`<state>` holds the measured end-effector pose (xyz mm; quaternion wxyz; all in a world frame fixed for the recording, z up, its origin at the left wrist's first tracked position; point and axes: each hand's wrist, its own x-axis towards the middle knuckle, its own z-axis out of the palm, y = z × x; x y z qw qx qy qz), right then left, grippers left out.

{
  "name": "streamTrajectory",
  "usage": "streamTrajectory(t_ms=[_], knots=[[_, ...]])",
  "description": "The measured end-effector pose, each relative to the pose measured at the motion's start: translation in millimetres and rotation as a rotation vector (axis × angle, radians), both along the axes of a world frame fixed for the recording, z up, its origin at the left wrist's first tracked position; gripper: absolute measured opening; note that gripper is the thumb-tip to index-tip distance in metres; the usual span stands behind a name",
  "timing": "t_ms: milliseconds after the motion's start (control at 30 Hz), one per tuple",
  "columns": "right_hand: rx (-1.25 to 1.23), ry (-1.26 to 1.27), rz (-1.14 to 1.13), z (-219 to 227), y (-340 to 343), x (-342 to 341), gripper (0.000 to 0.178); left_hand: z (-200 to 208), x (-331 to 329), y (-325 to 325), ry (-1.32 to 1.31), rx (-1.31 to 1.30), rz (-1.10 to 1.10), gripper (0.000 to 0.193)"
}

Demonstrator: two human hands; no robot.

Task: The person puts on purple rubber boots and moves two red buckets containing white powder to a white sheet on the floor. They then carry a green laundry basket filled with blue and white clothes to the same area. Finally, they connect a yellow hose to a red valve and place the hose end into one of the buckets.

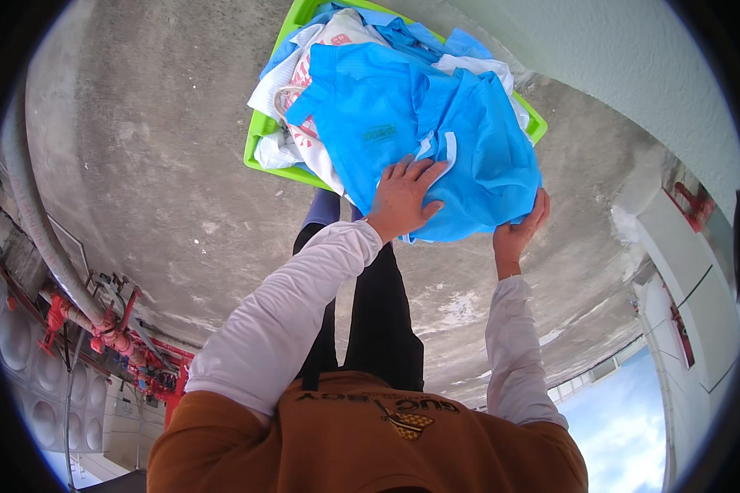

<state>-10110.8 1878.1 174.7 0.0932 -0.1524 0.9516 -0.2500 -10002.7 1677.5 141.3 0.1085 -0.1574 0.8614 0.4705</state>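
A bright blue shirt (370,99) with white trim and a small green print lies loosely over a heap of clothes in a lime green basket (537,123). My left hand (404,197) rests on the lower part of the shirt beside the white trim, its fingers spread. At the shirt's lower right corner, my right hand (522,230) has its fingers closed at the edge of the cloth; the thumb is mostly hidden. Under the shirt, a white cloth with red print (337,33) and other blue and white pieces show.
The basket stands on a grey concrete floor (164,164), just beyond my legs. A pale wall (633,90) curves along the right. Red valves and pipes (115,333) run at the left, with a thick grey pipe (37,197) above them.
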Motion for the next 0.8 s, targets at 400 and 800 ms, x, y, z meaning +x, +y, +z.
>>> streamTrajectory(t_ms=[400,800], knots=[[0.205,-0.124,0.463,-85,-84,12,0.073,-58,75,-169,-0.048,0.062,0.651,0.038],[0.277,-0.224,0.382,-167,-85,4,0.057,-166,49,-279,-0.421,0.298,0.712,0.059]])
